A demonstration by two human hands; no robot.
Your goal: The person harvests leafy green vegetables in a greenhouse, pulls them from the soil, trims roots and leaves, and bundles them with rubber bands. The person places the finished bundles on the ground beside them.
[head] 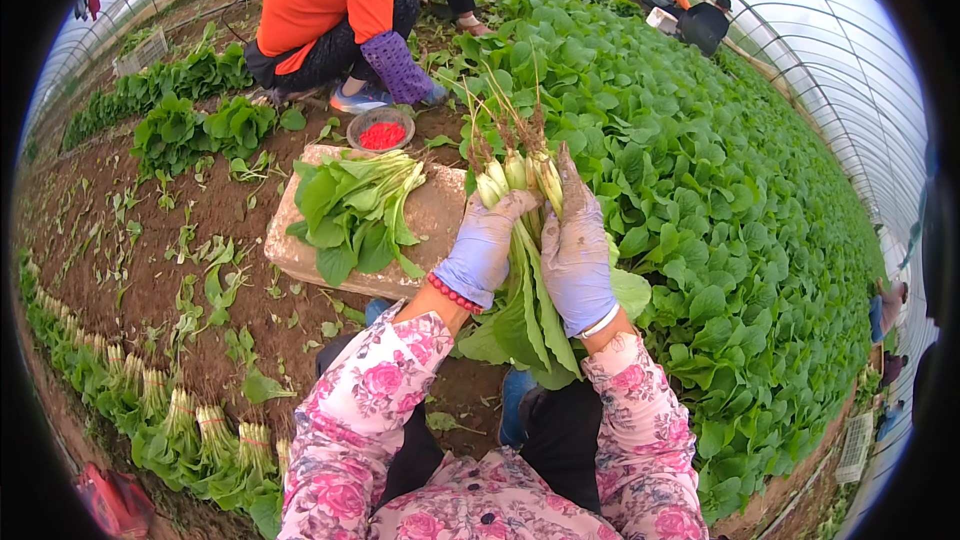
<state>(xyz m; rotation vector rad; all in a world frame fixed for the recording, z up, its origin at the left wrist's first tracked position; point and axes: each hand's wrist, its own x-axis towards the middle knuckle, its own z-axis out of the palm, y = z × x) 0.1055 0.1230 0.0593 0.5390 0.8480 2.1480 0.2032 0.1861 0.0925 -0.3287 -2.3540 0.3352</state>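
Note:
Between my two gloved hands is a bunch of leafy greens (529, 292), its pale stem bases and thin soil-covered roots pointing away from me and its leaves hanging toward my lap. My left hand (487, 247) grips the stems from the left, thumb across them. My right hand (577, 255) clasps the other side, fingers stretched up along the stems. Both blue gloves are stained with soil. Left of the hands, a pile of loose greens (360, 206) lies on a whitish, dirt-smeared foam block (442, 221). Behind it sits a round bowl (382, 129) holding small red pieces.
Dense growing greens (720, 240) fill the right side. Bundled greens (214, 431) stand in a row at lower left on bare soil (150, 240) strewn with leaves. A co-worker in orange (330, 0) crouches ahead. Plastic crates (855, 446) stand along the edge of the greenhouse.

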